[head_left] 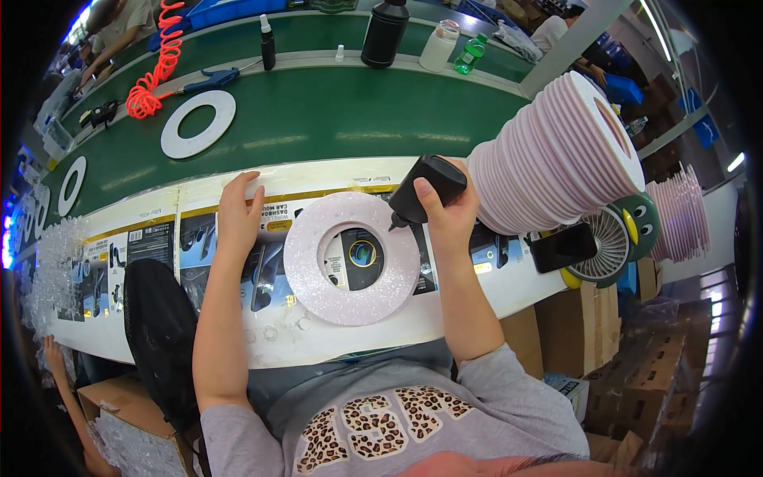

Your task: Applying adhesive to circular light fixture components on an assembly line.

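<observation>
A flat white foam-like ring [306, 262] with a speckled, glittery top lies on the printed cardboard covering the bench before me. My right hand [455, 199] grips a black squeeze bottle [429, 189], tilted so that its narrow nozzle points down at the ring's upper right part. Whether the tip touches the ring cannot be made out. My left hand [241, 213] rests on the cardboard left of the ring, fingers apart and holding nothing. Right of my right hand stands a tall leaning stack of pale pink-white rings [548, 151].
A green conveyor belt [318, 111] runs beyond the cardboard, carrying several white rings, one nearest [199, 124]. Behind it stand a large black bottle [385, 36], a white jar [439, 46] and a green bottle [470, 54]. A phone [563, 247] leans against a small fan [608, 246]. Bubble wrap [52, 270] lies left.
</observation>
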